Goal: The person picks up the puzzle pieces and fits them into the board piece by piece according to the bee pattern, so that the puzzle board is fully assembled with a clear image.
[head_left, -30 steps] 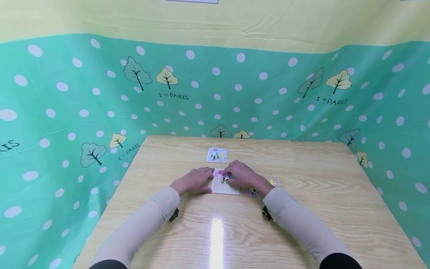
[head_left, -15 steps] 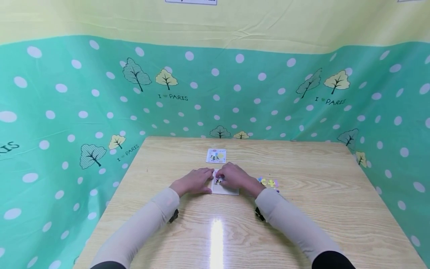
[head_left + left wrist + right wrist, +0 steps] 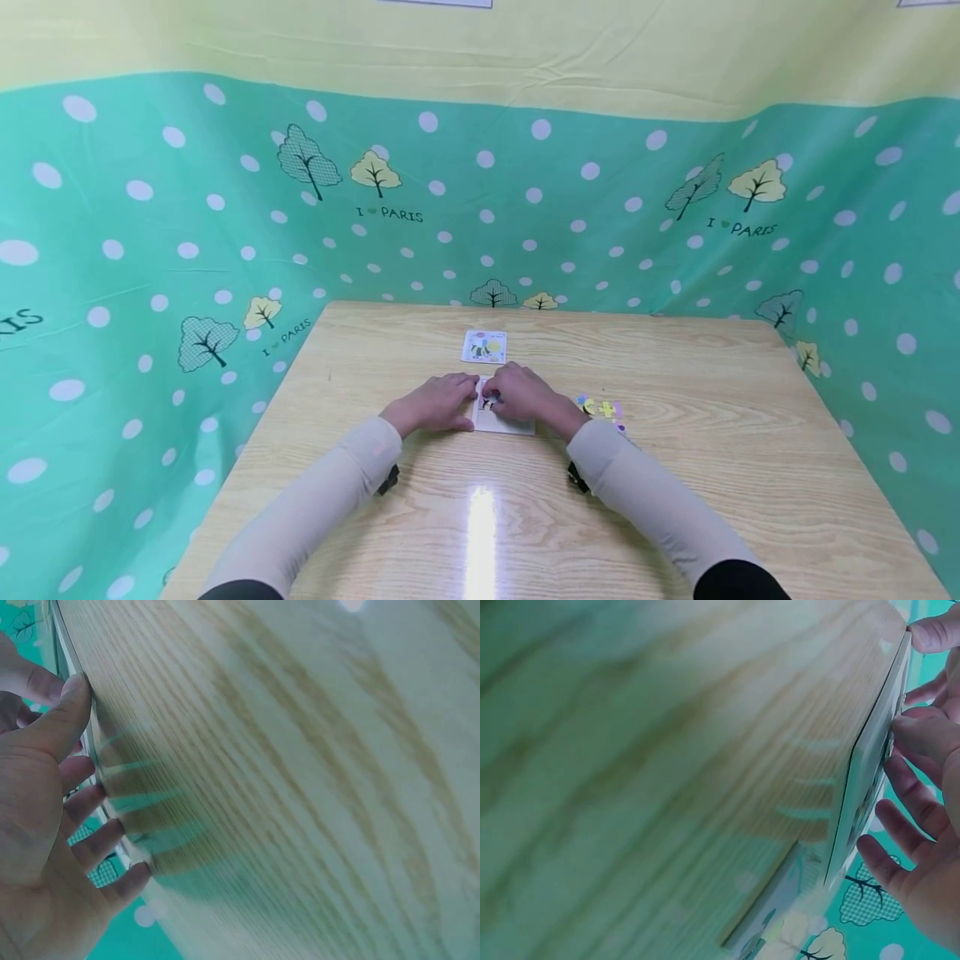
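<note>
A small white square puzzle tray lies on the wooden table. My left hand rests at its left side, thumb and fingers touching the edge; in the left wrist view the fingers are spread and fairly straight. Over the tray's upper part, my right hand pinches a small puzzle piece with a black-and-white pattern and holds it on the tray. Most of that piece is hidden by the fingers. In the right wrist view, thumb and fingertips meet at the face of the tray.
Several loose puzzle pieces, yellow, purple and blue, lie right of the tray, partly behind my right forearm. A square picture panel with a bee lies beyond the tray. A green dotted cloth hangs behind the wooden table.
My right hand has shifted slightly left over the tray with the puzzle piece, uncovering more loose pieces at the right. Over the last half second it barely moves. The left hand stays put.
</note>
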The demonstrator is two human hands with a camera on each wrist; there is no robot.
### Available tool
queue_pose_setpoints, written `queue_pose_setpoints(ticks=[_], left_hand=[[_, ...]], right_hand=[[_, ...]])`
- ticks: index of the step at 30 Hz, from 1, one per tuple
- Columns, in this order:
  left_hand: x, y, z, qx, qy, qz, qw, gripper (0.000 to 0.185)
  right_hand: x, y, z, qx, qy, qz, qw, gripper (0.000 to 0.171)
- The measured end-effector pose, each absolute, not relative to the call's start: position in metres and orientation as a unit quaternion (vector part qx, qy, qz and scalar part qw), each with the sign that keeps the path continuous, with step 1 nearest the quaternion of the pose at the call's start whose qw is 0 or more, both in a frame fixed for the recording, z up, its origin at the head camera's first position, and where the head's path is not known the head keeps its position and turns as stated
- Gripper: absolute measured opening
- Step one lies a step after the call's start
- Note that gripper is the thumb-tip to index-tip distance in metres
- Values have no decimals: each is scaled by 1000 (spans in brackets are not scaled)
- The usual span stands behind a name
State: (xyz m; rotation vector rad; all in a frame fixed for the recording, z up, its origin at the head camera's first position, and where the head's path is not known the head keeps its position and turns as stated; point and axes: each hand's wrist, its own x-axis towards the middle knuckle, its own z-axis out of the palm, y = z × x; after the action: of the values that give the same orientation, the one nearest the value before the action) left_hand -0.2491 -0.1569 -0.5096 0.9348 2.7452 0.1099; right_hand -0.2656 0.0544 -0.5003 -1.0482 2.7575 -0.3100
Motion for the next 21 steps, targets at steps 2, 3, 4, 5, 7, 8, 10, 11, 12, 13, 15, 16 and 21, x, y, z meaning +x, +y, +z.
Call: queue_pose_setpoints(ticks=[2, 3, 4, 5, 7, 8, 10, 11, 12, 13, 15, 16, 21], left_hand=[[-249, -157, -510, 320, 939, 36, 120, 69], [-249, -157, -510, 320, 939, 36, 120, 69], [-249, -157, -510, 320, 939, 36, 120, 69], [-249, -157, -510, 321, 939, 37, 120, 69], [-249, -158, -510, 320, 939, 38, 121, 69], [-249, -158, -510, 320, 939, 38, 122, 69], [-249, -158, -510, 318, 939, 37, 122, 68], [-249, -158, -511, 317, 940, 38, 122, 68], [-249, -158, -510, 316, 940, 37, 123, 68], [-248, -158, -510, 315, 940, 38, 123, 68], [-248, -158, -510, 315, 941, 36, 123, 67], [-248, -158, -510, 314, 940, 37, 124, 67], [-248, -157, -508, 318, 939, 38, 124, 67]], right_hand=[[-265, 54, -500, -352, 926, -105, 88, 27], [-265, 54, -500, -351, 926, -106, 88, 26], [-265, 54, -500, -349, 927, -108, 89, 26], [-265, 53, -501, -349, 927, -110, 89, 26], [-264, 52, -501, -348, 927, -106, 89, 24], [-264, 51, -501, -349, 927, -104, 88, 23], [-263, 50, -501, -352, 927, -94, 87, 22], [-263, 50, -501, -356, 926, -88, 85, 22], [-263, 50, -501, -358, 926, -80, 84, 22], [-263, 50, -502, -360, 926, -76, 84, 22], [-262, 49, -501, -364, 925, -68, 84, 23], [-262, 49, -501, -364, 925, -67, 84, 23], [-263, 51, -501, -359, 926, -76, 90, 23]])
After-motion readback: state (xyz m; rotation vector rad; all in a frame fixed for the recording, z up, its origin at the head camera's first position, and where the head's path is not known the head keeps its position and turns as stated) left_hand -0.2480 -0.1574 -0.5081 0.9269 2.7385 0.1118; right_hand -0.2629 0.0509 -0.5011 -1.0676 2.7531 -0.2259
